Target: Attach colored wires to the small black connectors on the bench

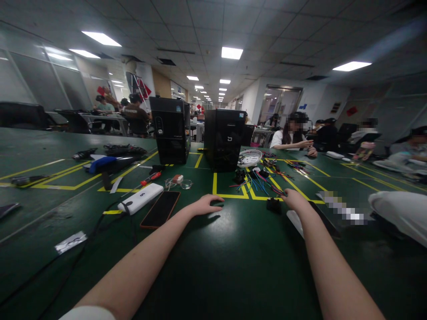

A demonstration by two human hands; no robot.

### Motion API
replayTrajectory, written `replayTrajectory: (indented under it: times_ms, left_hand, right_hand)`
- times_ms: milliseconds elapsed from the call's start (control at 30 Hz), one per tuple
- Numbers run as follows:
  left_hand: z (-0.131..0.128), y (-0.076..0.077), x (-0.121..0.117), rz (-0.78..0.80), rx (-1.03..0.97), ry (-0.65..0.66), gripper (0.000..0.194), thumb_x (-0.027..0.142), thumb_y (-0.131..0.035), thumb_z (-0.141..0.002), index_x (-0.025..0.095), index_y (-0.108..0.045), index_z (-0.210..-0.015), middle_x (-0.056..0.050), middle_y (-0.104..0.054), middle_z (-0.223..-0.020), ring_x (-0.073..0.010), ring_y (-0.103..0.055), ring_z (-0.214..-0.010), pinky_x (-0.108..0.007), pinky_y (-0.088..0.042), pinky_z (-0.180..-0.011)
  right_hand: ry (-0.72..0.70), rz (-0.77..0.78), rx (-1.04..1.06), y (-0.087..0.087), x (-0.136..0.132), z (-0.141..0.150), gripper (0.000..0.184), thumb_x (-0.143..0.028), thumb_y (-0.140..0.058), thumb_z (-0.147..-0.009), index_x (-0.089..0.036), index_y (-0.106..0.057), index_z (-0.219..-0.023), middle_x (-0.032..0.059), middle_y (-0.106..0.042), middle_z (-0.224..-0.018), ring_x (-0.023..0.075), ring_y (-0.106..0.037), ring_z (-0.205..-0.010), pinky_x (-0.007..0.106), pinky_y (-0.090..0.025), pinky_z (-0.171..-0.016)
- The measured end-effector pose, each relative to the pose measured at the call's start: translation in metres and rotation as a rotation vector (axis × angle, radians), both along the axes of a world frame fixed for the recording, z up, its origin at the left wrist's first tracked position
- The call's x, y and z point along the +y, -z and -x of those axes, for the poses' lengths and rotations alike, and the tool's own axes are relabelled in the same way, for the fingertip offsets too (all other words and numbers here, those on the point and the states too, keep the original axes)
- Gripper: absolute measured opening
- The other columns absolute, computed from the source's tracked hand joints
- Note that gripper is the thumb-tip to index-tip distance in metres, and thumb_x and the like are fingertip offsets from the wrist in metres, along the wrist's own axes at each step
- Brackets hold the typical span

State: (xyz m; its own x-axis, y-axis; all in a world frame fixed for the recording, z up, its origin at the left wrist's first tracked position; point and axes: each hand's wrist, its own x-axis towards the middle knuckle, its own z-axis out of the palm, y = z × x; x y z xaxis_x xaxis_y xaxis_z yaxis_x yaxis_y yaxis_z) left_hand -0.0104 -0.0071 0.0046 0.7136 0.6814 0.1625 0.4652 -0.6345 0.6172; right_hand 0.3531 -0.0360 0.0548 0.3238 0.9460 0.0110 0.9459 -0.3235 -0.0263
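My left hand (207,205) hovers just over the green table, its fingers apart and nothing between them. Farther right, my right hand (294,198) has its fingers closed at the end of a bundle of coloured wires (256,181); the exact grip is small and partly hidden. A small black connector block (274,205) lies just left of that hand. Under the right wrist are a white strip (295,221) and a dark flat object (322,218). Left of my left forearm rests a phone (160,210) with an orange edge, beside a white power bank (141,198).
Two black computer cases (170,131) (224,140) stand upright beyond my hands. A white basket (250,157) sits by the right case. Glasses (179,182), a red screwdriver (151,178) and black cables (95,231) lie leftward. Across the table sits a person (290,133).
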Motion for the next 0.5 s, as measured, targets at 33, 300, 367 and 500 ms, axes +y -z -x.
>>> replayTrajectory:
  times_ms: [33,300,367,500]
  left_hand:
    - [0.0,0.0,0.0,0.002,0.002,0.001,0.042,0.041,-0.055,-0.078,0.021,-0.055,-0.115,-0.006,-0.055,-0.119,-0.0218,-0.048,-0.11,-0.034,-0.034,-0.096]
    - [0.0,-0.001,0.0,0.005,-0.016,0.019,0.039,0.04,-0.053,-0.08,0.021,-0.056,-0.114,-0.006,-0.055,-0.118,-0.0207,-0.048,-0.11,-0.034,-0.033,-0.097]
    - [0.0,-0.002,-0.001,0.006,-0.018,0.018,0.038,0.039,-0.053,-0.08,0.021,-0.056,-0.114,-0.005,-0.056,-0.118,-0.0206,-0.048,-0.11,-0.034,-0.033,-0.098]
    - [-0.001,-0.003,-0.002,0.01,-0.02,0.012,0.037,0.038,-0.053,-0.08,0.021,-0.057,-0.113,-0.005,-0.056,-0.117,-0.0208,-0.049,-0.109,-0.034,-0.033,-0.097]
  right_hand:
    - [-0.016,-0.02,0.007,-0.001,-0.001,0.002,0.032,-0.025,-0.046,-0.08,-0.011,-0.059,-0.104,0.0142,-0.062,-0.101,0.02,-0.059,-0.088,0.024,-0.04,-0.066]
    - [-0.115,-0.055,0.073,-0.004,-0.003,0.017,0.03,-0.023,-0.049,-0.076,-0.013,-0.064,-0.1,0.0118,-0.065,-0.094,0.0191,-0.059,-0.086,0.023,-0.039,-0.067]
    - [-0.12,-0.052,0.062,-0.003,-0.003,0.017,0.029,-0.022,-0.05,-0.075,-0.014,-0.065,-0.099,0.0113,-0.065,-0.095,0.0194,-0.059,-0.087,0.023,-0.039,-0.068]
    - [-0.122,-0.013,0.065,-0.001,-0.002,0.017,0.033,-0.02,-0.049,-0.073,-0.014,-0.064,-0.101,0.0105,-0.066,-0.092,0.0183,-0.06,-0.082,0.022,-0.04,-0.065]
